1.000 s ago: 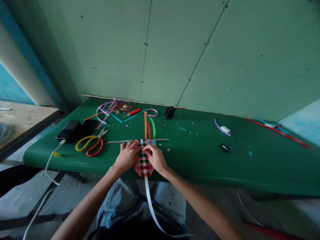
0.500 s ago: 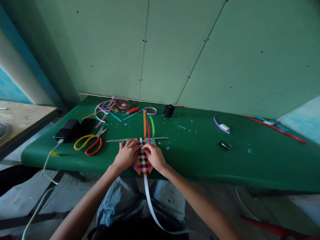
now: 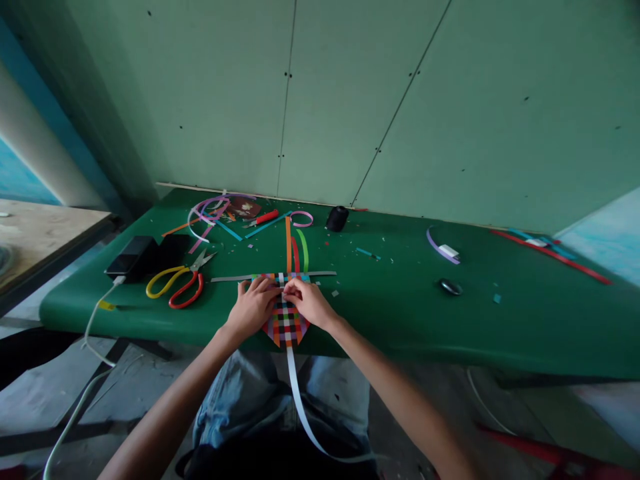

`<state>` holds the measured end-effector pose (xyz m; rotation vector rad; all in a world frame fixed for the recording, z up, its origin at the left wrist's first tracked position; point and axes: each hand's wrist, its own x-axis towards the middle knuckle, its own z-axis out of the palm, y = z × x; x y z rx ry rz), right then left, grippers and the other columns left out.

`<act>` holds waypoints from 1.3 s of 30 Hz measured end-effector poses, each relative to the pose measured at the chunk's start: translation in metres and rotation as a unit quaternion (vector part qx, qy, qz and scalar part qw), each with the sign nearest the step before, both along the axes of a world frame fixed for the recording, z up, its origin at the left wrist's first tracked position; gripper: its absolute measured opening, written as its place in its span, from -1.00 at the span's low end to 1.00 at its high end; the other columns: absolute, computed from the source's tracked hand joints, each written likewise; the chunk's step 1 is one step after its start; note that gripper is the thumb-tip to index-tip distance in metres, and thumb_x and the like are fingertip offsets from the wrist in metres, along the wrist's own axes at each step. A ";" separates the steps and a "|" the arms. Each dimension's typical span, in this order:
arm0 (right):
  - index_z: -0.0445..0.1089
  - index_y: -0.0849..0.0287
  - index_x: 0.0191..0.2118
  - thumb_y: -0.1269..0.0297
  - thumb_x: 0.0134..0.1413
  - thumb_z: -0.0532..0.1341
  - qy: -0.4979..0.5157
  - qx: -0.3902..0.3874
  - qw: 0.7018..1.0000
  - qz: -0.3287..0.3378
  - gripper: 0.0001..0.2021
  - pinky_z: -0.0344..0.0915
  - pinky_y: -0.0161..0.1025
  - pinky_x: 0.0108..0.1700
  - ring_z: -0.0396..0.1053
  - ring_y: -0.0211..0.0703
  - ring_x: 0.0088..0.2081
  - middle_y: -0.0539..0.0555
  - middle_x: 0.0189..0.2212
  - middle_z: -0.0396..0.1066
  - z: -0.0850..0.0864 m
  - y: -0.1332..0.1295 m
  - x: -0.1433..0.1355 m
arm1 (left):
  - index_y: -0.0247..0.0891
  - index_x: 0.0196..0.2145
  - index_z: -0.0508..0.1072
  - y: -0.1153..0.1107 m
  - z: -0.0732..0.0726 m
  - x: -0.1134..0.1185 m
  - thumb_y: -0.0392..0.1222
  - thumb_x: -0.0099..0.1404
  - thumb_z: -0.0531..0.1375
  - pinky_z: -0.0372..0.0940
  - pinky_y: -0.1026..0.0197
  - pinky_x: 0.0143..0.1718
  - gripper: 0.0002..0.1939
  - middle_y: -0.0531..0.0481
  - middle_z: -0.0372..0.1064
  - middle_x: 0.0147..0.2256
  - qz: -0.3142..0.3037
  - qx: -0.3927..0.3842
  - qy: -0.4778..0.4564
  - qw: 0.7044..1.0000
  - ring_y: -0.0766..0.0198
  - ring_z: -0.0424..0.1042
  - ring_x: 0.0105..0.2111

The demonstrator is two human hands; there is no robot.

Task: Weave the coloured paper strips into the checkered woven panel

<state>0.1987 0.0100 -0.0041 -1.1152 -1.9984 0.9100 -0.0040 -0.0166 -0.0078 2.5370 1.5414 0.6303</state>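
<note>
A woven piece of multicoloured flat strips [image 3: 287, 320] lies at the table's front edge, its lower end pointed toward me. My left hand [image 3: 254, 304] rests on its left side, fingers laid flat over the weave. My right hand [image 3: 309, 300] is on the right side, thumb and forefinger pinched at the white strip [image 3: 296, 387] along the middle; its long tail hangs over my lap. From the far end stick out an orange strip [image 3: 289, 243], a red strip [image 3: 296, 255] and a green strip [image 3: 304, 250]. A grey strip [image 3: 323, 273] runs crosswise there.
Scissors with yellow and red handles [image 3: 185, 280] lie left, near a black box with a cable [image 3: 133, 259]. Behind are a red-handled cutter [image 3: 265, 218], loose purple strips [image 3: 215, 207] and a black spool [image 3: 337, 219]. A dark oval object [image 3: 450, 287] lies right on the green table [image 3: 400, 313].
My right hand has shifted slightly at the weave, its fingers still pinched near the middle. The left hand stays in place. The whole view has moved a little.
</note>
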 end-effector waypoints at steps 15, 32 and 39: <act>0.52 0.09 -0.21 0.59 0.16 0.30 -0.100 0.043 0.994 0.009 -0.78 0.39 -0.23 -0.19 0.56 -0.12 -0.29 0.01 -0.34 0.59 0.016 0.001 -0.005 | -0.03 0.10 0.55 0.001 -0.001 -0.001 -0.31 0.47 0.06 0.09 -0.24 0.25 -0.61 -0.10 0.41 0.21 -0.003 -0.003 0.005 1.000 -0.05 0.26 0.28; 0.51 0.13 -0.21 0.54 0.24 0.26 -0.038 0.030 0.999 -0.013 -0.84 0.41 -0.23 -0.09 0.58 -0.14 -0.21 0.04 -0.26 0.62 0.003 -0.002 -0.004 | -0.01 0.14 0.53 0.001 -0.004 -0.001 -0.29 0.48 0.05 0.09 -0.25 0.25 -0.60 -0.10 0.42 0.21 0.002 0.004 0.002 1.000 -0.05 0.26 0.28; 0.49 0.13 -0.26 0.53 0.22 0.27 -0.048 0.006 0.999 0.002 -0.86 0.41 -0.25 -0.18 0.56 -0.16 -0.30 0.02 -0.33 0.60 0.010 -0.001 -0.003 | -0.01 0.12 0.54 0.000 -0.003 0.000 -0.28 0.48 0.05 0.09 -0.25 0.25 -0.61 -0.09 0.42 0.21 0.000 -0.002 0.004 1.000 -0.05 0.27 0.28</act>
